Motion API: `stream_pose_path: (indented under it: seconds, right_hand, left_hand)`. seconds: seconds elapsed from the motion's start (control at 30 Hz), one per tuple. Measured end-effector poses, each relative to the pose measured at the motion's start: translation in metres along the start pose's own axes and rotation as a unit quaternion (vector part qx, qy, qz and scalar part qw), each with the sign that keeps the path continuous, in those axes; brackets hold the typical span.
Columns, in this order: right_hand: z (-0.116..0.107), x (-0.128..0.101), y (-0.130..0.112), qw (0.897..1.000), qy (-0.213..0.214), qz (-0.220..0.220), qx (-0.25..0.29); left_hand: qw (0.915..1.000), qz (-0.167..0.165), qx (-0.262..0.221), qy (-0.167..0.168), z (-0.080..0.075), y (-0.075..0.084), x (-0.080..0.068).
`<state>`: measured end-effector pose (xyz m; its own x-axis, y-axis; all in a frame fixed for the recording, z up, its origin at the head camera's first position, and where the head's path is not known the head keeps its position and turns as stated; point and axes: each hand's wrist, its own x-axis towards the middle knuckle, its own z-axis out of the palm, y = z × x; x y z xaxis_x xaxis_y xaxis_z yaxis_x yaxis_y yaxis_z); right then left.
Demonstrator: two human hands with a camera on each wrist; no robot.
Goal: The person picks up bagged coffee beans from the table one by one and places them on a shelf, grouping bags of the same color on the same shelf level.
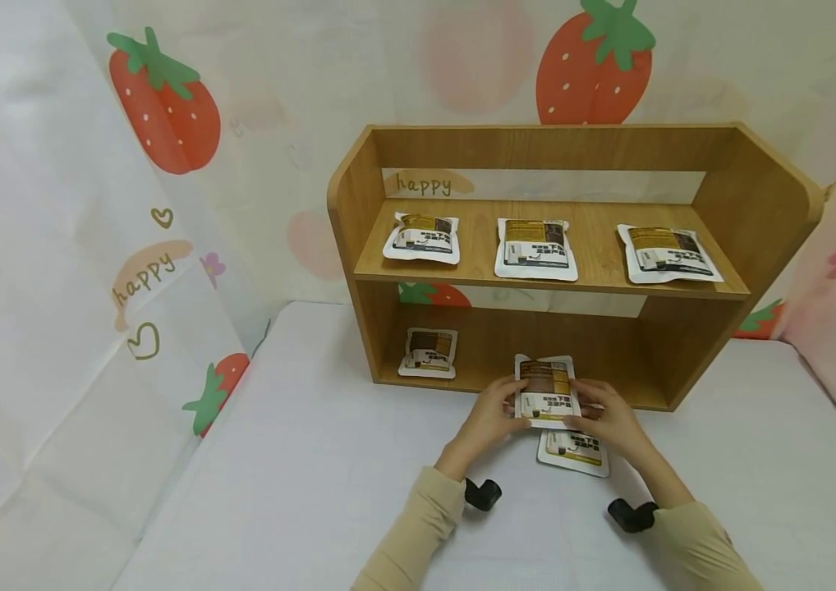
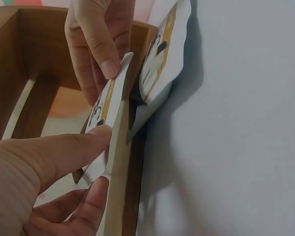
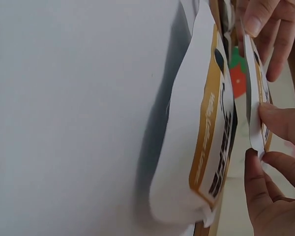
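Both hands hold one white coffee pouch [image 1: 547, 392] with a brown and gold label, at the front of the lower shelf. My left hand [image 1: 490, 417] pinches its left edge between thumb and fingers. On the opposite edge, my right hand [image 1: 610, 420] pinches it the same way. A second coffee pouch [image 1: 575, 453] lies on the table just below, partly covered by the held one. The left wrist view shows the held pouch [image 2: 119, 93] tilted between both thumbs. In the right wrist view, the second pouch [image 3: 206, 128] fills the middle.
A wooden two-tier shelf [image 1: 536, 287] stands at the back of the white table [image 1: 277, 492]. Three pouches lie along its upper tier, and another pouch [image 1: 429, 353] lies at the lower tier's left. Black wrist pieces [image 1: 632, 515] sit by the sleeves.
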<state>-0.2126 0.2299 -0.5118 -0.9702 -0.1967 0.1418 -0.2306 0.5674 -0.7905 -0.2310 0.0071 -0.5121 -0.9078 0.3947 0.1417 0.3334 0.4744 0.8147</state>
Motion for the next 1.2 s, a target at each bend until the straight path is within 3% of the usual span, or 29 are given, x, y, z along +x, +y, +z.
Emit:
stream_pose_path:
  seconds: [0.43, 0.8, 1.2]
  right_hand:
    - [0.017, 0.019, -0.006, 1.0, -0.002, -0.006, -0.014]
    - [0.024, 0.04, -0.012, 0.999, -0.032, 0.001, -0.026]
    - [0.032, 0.057, -0.012, 0.998, -0.032, -0.01, -0.053]
  left_hand:
    - [0.9999, -0.009, 0.003, 0.007, -0.016, -0.016, 0.004]
    - [0.9998, -0.016, 0.001, 0.007, -0.029, -0.031, 0.013]
    - [0.9998, -0.014, -0.001, 0.013, -0.037, -0.037, 0.024]
